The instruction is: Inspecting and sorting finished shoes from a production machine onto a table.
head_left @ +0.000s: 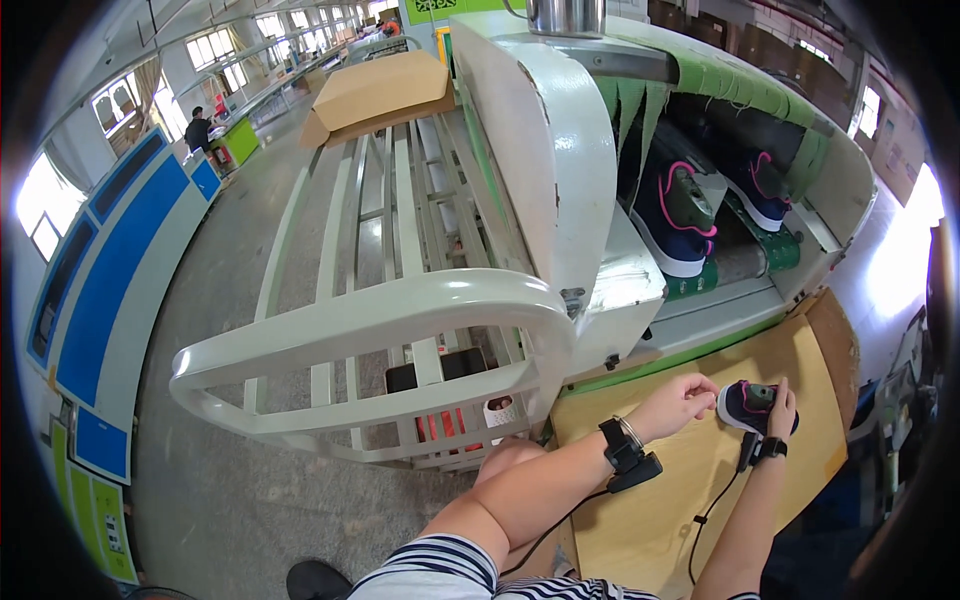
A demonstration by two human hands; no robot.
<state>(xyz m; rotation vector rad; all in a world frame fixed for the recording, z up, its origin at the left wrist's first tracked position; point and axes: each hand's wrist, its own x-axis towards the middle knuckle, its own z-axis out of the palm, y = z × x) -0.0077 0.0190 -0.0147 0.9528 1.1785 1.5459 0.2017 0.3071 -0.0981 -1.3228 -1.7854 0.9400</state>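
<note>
A dark navy shoe (738,402) with pink trim and a white sole rests on the tan board in front of me. My right hand (784,408) grips it from its right side, the fingers wrapped along the upper. Just left of the shoe is my left hand (688,397), its fingers curled and pinched together close to the sole's edge. Whatever that pinch holds, if anything, is too small to make out. Two similar shoes, a nearer shoe (676,215) and a farther shoe (757,190), sit on the green belt inside the machine's opening.
The white machine (580,150) with a torn green curtain stands beyond the tan board (640,500). A pale metal rack (370,320) extends on the left, with a cardboard box (385,90) on its far end. A metal cup (566,15) stands on top. A person (199,132) is far left.
</note>
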